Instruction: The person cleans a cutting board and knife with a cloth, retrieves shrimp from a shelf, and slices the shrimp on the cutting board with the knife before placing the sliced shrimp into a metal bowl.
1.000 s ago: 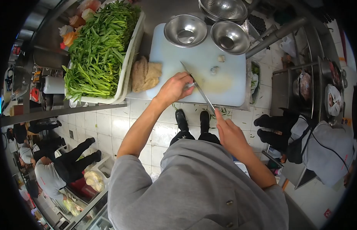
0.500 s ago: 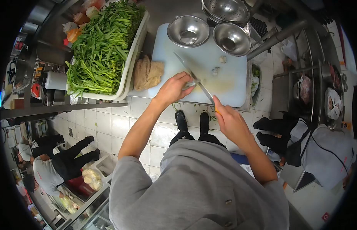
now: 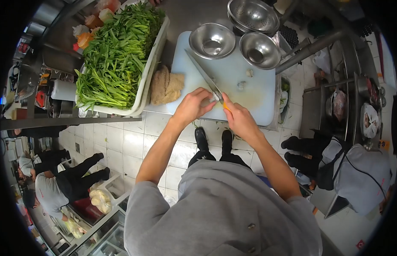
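My left hand (image 3: pixel 193 106) is closed on a small pale piece of food (image 3: pixel 214 97) over the near part of the white cutting board (image 3: pixel 181 57). What the piece is, I cannot make out. In my right hand (image 3: pixel 240 120) is the yellow handle of a long knife (image 3: pixel 201 72), its blade pointing up and left, close beside the pale piece. Two small greyish-white bits, one lower (image 3: pixel 241 85) and one higher (image 3: pixel 249 73), lie on the board to the right of the blade. A folded tan cloth (image 3: pixel 166 86) rests at the board's left edge.
Two metal bowls (image 3: pixel 212 41) (image 3: pixel 260 50) stand on the board's far side, with a colander (image 3: pixel 254 15) behind. A white tray (image 3: pixel 144 87) of leafy greens (image 3: pixel 117 55) is at left. Co-workers stand at far left (image 3: pixel 51 192) and right (image 3: pixel 363 179).
My right hand has moved up and left with the knife, closer to my left hand. The blade now reaches farther up the board. My left hand keeps its hold on the pale piece.
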A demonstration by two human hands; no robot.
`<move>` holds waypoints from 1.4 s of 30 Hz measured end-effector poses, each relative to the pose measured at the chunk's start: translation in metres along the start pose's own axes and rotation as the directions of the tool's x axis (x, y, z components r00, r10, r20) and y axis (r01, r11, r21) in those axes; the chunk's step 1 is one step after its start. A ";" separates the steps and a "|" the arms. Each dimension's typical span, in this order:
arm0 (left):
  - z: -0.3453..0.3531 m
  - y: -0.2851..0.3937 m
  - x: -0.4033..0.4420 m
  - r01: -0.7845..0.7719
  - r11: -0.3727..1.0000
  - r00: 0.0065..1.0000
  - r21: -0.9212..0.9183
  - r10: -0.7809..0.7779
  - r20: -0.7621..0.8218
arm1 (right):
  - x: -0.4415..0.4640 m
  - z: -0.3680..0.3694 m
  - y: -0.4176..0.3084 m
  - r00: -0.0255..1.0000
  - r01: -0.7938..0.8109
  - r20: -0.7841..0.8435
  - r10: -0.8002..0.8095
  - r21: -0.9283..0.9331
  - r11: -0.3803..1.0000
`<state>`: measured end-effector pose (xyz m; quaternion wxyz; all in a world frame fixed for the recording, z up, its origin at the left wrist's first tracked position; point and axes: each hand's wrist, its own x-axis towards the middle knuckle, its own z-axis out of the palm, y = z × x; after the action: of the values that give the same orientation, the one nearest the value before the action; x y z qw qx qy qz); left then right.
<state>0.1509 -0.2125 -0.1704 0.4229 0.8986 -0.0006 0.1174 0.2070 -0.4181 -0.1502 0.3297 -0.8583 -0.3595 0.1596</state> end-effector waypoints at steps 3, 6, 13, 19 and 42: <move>0.005 0.005 -0.004 0.066 0.998 0.994 -0.007 -0.067 -0.091 | -0.002 -0.020 0.000 1.000 0.010 0.024 -0.010 0.014 1.000; 0.013 0.017 0.004 0.100 0.990 0.988 0.100 -0.087 -0.130 | -0.008 -0.030 0.002 0.999 0.048 -0.004 -0.048 0.014 0.999; 0.008 0.016 -0.001 0.119 0.992 0.990 -0.039 -0.121 -0.068 | -0.027 -0.051 -0.001 0.999 0.041 0.035 -0.041 0.000 0.999; 0.016 0.011 -0.001 0.074 0.996 0.996 0.039 -0.073 -0.049 | -0.050 -0.057 -0.009 0.995 0.052 0.089 -0.047 -0.059 0.997; 0.010 0.013 -0.019 0.109 0.991 0.988 -0.071 -0.116 -0.099 | -0.019 -0.042 0.000 0.988 0.118 0.104 -0.113 -0.047 0.992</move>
<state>0.1336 -0.2302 -0.1711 0.4573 0.8757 0.0681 0.1392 0.2149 -0.4510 -0.1183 0.2969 -0.8353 -0.4289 0.1738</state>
